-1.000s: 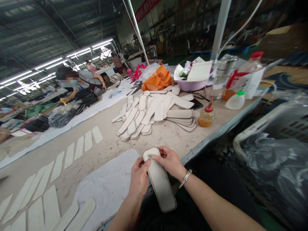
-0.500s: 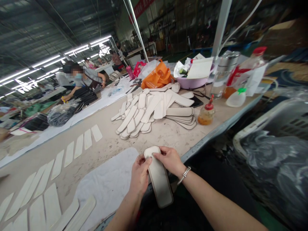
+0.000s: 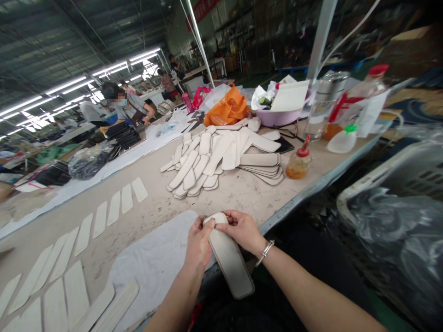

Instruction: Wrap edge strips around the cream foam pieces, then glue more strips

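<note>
Both hands pinch the upper end of a long off-white strap-shaped panel [image 3: 231, 260] with rounded corners and a darker edge. My left hand [image 3: 200, 240] grips its top left corner, thumb on the face. From the other side, my right hand [image 3: 240, 229] holds the top right edge, its thumb also lying on the face; a silver bangle circles that wrist. The panel's lower end hangs past the table edge over my dark lap. Fingers behind the panel are hidden. Beneath and left of my hands lies a white cloth [image 3: 152, 263] on the table.
A heap of similar panels [image 3: 207, 159] lies ahead, with pale strips [image 3: 83, 235] in rows at left. To the right stand a red-capped glue bottle [image 3: 299, 161], a white squeeze bottle [image 3: 342, 139] and a clear flask [image 3: 321, 108]. A plastic-lined basket [image 3: 346, 203] sits beside the table. A co-worker [image 3: 129, 108] is across.
My left thumb has moved up to the panel's top edge, close to the right thumb. The panel's lower end has swung slightly right. The co-worker's arm has drawn back.
</note>
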Demonstrator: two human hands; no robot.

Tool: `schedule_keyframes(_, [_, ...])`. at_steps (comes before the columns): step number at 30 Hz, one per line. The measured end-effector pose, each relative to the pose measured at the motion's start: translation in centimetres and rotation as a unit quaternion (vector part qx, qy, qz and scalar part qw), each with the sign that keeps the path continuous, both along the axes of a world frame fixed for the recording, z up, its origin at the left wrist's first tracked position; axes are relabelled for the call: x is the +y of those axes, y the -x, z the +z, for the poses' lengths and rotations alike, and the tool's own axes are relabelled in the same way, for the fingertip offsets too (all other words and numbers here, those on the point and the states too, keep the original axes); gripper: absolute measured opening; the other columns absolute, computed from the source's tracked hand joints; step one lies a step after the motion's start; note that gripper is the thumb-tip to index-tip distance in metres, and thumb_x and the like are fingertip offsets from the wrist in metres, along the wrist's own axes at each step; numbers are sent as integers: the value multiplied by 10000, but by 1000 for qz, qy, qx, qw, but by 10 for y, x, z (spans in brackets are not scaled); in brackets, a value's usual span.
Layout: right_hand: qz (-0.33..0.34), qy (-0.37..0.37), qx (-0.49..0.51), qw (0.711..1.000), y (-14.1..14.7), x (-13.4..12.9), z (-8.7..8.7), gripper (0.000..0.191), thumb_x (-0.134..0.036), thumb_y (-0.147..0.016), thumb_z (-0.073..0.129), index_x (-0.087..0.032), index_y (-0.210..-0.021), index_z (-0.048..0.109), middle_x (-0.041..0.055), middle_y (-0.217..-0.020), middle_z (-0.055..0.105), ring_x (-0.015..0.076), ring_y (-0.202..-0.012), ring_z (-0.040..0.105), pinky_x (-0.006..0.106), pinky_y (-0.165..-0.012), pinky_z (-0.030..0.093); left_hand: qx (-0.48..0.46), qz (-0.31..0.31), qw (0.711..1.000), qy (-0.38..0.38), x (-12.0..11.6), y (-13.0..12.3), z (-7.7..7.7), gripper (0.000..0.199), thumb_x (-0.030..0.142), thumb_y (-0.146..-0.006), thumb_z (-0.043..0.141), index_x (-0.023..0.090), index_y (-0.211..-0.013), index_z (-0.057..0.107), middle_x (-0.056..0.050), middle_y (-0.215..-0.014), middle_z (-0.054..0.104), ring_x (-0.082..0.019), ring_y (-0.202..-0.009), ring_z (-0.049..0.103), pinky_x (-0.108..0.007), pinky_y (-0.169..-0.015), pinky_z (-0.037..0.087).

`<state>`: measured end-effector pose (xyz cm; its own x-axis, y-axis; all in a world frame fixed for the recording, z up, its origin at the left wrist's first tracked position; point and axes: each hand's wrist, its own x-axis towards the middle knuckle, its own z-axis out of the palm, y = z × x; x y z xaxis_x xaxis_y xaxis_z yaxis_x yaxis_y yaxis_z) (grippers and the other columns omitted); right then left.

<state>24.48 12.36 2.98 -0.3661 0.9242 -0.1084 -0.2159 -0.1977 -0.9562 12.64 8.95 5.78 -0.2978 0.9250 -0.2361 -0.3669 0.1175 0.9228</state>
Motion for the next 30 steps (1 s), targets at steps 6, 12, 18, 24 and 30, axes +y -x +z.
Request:
schedule_keyframes(6, [1, 2, -9, 1000, 1, 0, -2, 290, -320, -647, 708, -175, -888, 641, 23, -784, 668, 138, -685, 590, 253, -619, 469, 4, 7, 1000, 2, 1, 0, -3, 295, 242, -640, 724, 167, -752, 461, 16, -674, 590, -124, -585, 576, -240, -547, 451])
schedule_keyframes(12, [5, -6, -28, 1000, 1, 0, -1, 276, -336, -656, 698, -170, -867, 638, 27, -796, 664, 141, -704, 586, 247, -626, 465, 9, 20, 1000, 2, 3, 0, -6, 295, 240, -641, 725, 168, -744, 458, 27, -650, 573, -107, -558, 561, -223, -527, 440])
schedule_keyframes(18, [39, -19, -71, 997, 0, 4, -8, 312, -450, -712, 630, -156, -817, 636, -2, -699, 612, 104, -595, 512, 212, -522, 392, -20, 35, 999, 18, 8, 5, -5, 308, 257, -624, 738, 172, -721, 458, 40, -604, 562, -100, -496, 548, -220, -494, 427])
schedule_keyframes(24, [28, -35, -140, 989, 2, 6, -11, 353, -470, -738, 574, -169, -569, 500, -65, -495, 371, 64, -469, 312, 204, -414, 226, -27, 46, 998, 17, 12, 7, -8, 332, 246, -593, 756, 174, -706, 451, 44, -603, 566, -101, -498, 557, -219, -498, 428])
schedule_keyframes(30, [6, -12, -125, 992, 5, 4, -14, 370, -480, -738, 558, -179, -543, 468, -64, -483, 339, 66, -450, 287, 210, -398, 208, -26, 41, 998, 33, 14, 5, -9, 347, 274, -585, 762, 170, -698, 450, 43, -586, 564, -104, -486, 551, -227, -499, 424])
